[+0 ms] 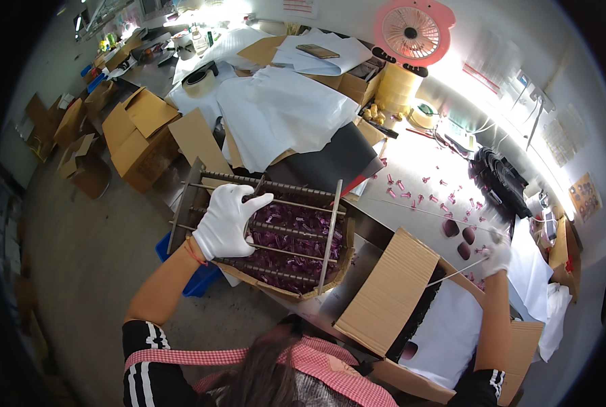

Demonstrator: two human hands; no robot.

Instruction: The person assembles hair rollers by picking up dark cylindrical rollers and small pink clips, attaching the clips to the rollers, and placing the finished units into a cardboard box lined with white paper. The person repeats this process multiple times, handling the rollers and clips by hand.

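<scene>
My left hand (225, 220), in a white glove, is curled over the crossbars of a metal rack (330, 237), its index finger stretched out. The rack has ridged bars and smooth rods. It rests over an opened cardboard box (296, 296) full of small, clear purple pieces (283, 261). On the right, my gloved right hand (497, 254) is smeared by motion and closed around thin rods (455, 275) pointing leftward. Next to it on the table lie dark tinted lenses (463, 251) and several scattered pink-purple pieces (433, 199).
An open carton (388, 292) with white paper (445, 332) stands close on the right. White sheets (283, 112), a pink fan (411, 34), yellow tape rolls (396, 88) and black coiled material (496, 180) lie farther back. Cardboard boxes (140, 142) and a blue bin (200, 279) are at left.
</scene>
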